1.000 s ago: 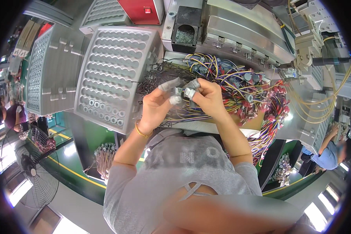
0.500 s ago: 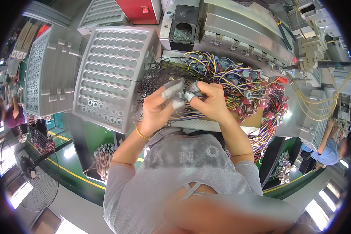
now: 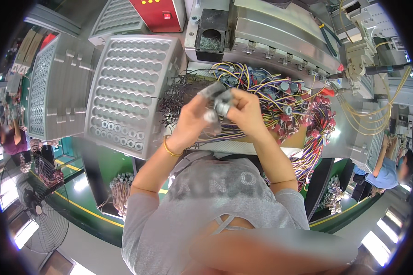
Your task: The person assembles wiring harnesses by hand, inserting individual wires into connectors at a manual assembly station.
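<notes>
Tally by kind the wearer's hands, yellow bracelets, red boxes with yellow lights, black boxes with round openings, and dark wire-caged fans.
Wearer's left hand and right hand: 2
Yellow bracelet: 1
Red box with yellow lights: 1
Black box with round opening: 1
Dark wire-caged fan: 1
Total: 6
The tangled multicoloured wires are too many to count; whatever the hands hold is blurred.

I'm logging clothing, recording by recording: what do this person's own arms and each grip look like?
Short grey sleeves end near the elbows, leaving the forearms bare. A thin yellow bangle circles the left wrist; none shows on the right. The left grip and right grip wear greyish finger coverings, blurred here.
</notes>
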Demonstrator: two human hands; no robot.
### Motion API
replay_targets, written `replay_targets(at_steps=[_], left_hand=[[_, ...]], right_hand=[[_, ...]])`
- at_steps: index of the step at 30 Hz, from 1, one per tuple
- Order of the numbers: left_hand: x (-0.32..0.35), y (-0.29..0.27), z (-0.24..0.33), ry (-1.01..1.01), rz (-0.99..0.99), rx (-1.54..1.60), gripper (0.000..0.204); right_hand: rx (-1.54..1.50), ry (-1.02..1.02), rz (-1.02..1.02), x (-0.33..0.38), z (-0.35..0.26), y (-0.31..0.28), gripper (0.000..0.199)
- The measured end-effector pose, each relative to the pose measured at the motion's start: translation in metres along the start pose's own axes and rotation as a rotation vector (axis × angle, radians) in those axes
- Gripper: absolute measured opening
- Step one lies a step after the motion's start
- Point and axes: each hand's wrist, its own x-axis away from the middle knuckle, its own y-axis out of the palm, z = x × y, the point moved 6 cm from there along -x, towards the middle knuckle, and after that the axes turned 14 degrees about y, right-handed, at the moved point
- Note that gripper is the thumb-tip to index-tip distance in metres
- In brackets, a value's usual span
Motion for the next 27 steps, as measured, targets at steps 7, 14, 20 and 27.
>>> replay_targets(at_steps=[7,14,20,27], left_hand=[[-0.015,-0.008,0.002,0.188,-0.193,-1.024,0.038],[-0.015,-0.038,-0.002,0.055,-0.115,-0.697,0.033],[-0.01,-0.034,0.005,0.153,-0.03,-0.553,0.026],[-0.004,-0.023,0.011,0.167,-0.041,-0.675,0.026]], right_hand=[[-0.564,-0.121,0.532,-0.042,0.009,-0.07,0.007],[-0.468,-0.078,0.593,-0.049,0.009,-0.074,0.012],[-0.766,-0.112,0.605,-0.064,0.008,-0.052,0.017],[0.531,-0.345,0.774,-0.011,-0.035,-0.065,0.015]])
